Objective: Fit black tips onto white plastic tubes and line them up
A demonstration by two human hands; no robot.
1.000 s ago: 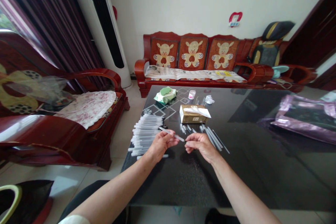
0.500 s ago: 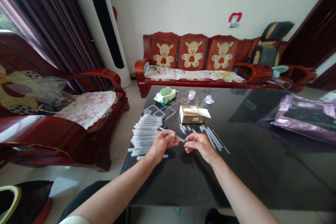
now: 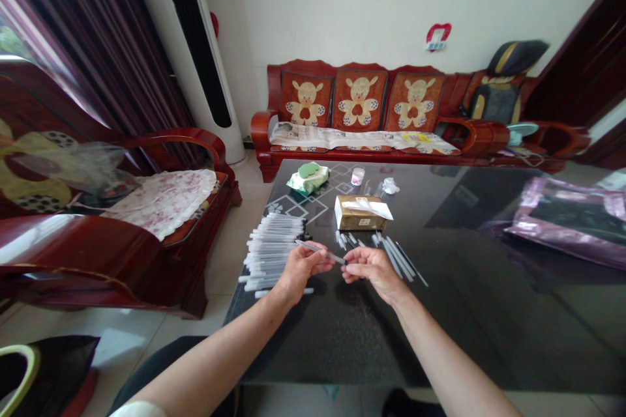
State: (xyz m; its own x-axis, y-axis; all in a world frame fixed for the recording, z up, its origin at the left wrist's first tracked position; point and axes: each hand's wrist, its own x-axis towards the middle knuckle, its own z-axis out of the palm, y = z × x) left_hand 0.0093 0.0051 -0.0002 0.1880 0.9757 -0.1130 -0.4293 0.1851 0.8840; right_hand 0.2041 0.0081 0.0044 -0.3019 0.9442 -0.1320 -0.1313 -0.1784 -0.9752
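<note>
My left hand [image 3: 299,267] is closed around a thin white pen-like tube [image 3: 319,250], holding it slantwise above the black glass table [image 3: 489,313]. My right hand [image 3: 372,268] is pinched at the tube's right tip, its fingertips almost touching those of the left; what it pinches is too small to name. A row of several assembled white tubes [image 3: 272,249] lies just left of my left hand. Several loose thin tubes and small parts [image 3: 391,249] lie behind my right hand.
A brown cardboard box [image 3: 360,212] sits behind the hands, with a green-lidded wipes pack [image 3: 308,176] and a small cup [image 3: 358,175] farther back. A purple plastic bag [image 3: 572,215] lies at the table's right. Red wooden chairs [image 3: 147,208] and a sofa [image 3: 362,117] surround it.
My right hand has moved slightly left, closing the small gap to the tube's tip. The left hand has held almost still.
</note>
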